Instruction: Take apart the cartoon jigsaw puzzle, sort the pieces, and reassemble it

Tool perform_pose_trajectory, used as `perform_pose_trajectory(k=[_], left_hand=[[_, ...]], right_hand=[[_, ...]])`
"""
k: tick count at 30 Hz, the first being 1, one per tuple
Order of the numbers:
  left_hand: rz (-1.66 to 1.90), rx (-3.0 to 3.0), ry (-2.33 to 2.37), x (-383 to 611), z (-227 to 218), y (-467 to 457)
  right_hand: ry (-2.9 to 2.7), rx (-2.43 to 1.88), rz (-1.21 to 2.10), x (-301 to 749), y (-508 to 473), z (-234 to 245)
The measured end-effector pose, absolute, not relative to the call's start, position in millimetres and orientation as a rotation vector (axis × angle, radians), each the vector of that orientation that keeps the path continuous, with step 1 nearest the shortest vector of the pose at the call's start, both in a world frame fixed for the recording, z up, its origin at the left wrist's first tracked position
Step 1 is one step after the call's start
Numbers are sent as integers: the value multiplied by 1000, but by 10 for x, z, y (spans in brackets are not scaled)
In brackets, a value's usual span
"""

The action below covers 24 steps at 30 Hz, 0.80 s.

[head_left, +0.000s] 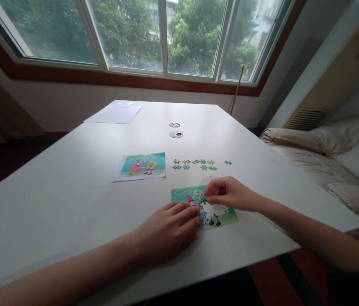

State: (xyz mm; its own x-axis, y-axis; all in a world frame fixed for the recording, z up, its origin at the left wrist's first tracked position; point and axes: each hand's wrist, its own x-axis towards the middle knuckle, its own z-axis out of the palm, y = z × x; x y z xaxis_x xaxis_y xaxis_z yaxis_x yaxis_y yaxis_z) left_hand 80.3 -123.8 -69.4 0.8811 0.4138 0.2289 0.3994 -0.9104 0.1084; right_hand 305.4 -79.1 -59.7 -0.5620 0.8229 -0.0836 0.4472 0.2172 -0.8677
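A partly assembled cartoon jigsaw puzzle [227, 220] lies near the front edge of the table, with a white gap in its right half. My left hand [174, 225] rests flat over its left side, fingers stretched out. Above the gap's upper left edge, my right hand [225, 193] pinches a small puzzle piece [204, 199] between thumb and fingers; the piece is mostly hidden. Loose puzzle pieces [203, 161] lie in two rough rows behind the puzzle, and a single one [228, 162] sits apart to the right. Left of these is a printed reference picture [144, 165] of the cartoon.
The white table [71, 191] reaches toward the window. Two round cable holes [176, 134] are set in its middle. White paper sheets [115, 114] lie at the far left. A beige leather sofa [326, 153] stands to the right, and a thin stick [237, 89] leans behind the table.
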Motion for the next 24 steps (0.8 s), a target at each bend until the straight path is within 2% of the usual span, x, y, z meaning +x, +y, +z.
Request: perform_pose_trajectory(k=[7,13,24], left_hand=[[373,2989,651,802,-718,-1235],[407,2992,648,802,-714,-1235],[259,2940,665,808,-694,-1236]], right_hand=[[-2292,-1250,926,2998,-809,-577],[-2349,-1282,814,2956,-815,-584],[-2394,-1236,617,2934,-861,-589]])
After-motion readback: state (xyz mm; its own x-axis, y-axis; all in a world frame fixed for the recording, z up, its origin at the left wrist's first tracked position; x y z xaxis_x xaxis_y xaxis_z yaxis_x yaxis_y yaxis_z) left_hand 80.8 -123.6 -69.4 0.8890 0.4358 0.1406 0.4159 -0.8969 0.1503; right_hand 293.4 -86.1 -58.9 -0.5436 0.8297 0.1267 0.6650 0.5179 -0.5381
